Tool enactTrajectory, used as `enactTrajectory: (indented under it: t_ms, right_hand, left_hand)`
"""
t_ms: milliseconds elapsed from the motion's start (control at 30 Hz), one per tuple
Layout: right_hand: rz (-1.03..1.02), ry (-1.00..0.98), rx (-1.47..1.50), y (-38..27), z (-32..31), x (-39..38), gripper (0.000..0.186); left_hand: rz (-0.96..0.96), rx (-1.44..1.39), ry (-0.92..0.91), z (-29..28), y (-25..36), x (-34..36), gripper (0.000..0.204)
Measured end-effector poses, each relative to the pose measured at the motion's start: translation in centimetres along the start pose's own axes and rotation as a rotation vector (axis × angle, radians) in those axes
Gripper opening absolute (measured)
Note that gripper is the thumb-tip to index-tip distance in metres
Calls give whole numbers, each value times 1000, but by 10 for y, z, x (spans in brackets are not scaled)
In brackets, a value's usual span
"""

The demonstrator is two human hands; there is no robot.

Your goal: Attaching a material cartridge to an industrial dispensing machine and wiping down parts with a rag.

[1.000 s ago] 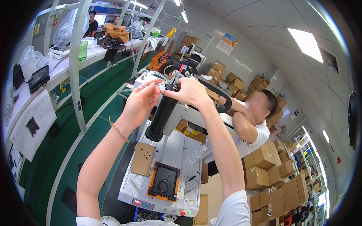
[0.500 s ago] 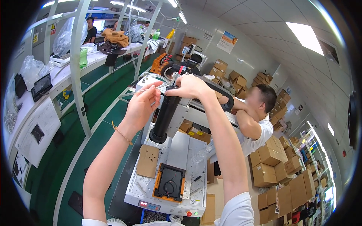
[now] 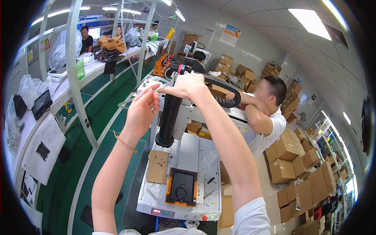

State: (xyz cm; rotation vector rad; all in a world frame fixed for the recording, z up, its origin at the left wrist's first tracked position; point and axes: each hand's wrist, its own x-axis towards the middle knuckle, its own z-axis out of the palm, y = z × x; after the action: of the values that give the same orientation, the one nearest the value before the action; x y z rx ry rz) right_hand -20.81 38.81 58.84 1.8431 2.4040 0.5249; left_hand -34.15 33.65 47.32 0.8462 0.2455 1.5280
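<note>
tubing adjustment seems in hand: right hand curled atop black cylinder, left hand half-curled beside it, grips unclear; next likely needs steadiness.

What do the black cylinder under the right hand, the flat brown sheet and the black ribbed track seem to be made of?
Black cylinder: metal or hard plastic; its smooth satin sheen fits either.
Flat brown sheet: likely cardboard; matt, plain brown, straight-edged.
Black ribbed track: probably plastic; dull, segmented, bending in an arc.

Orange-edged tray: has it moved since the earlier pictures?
No. The whole view shifts, but the tray keeps its place beside the cardboard and behind the machine's front panel.
</note>
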Motion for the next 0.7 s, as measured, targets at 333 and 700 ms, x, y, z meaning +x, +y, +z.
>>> enactTrajectory:
  t_ms: [333,700]
  right_hand:
    - [16,-12,87,-4,6,-1,93]
    - [-59,-132,75,9,-6,-8,87]
  left_hand:
    - [-7,16,-8,0,-1,-1,31]
    - [-23,-25,21,3,1,-3,29]
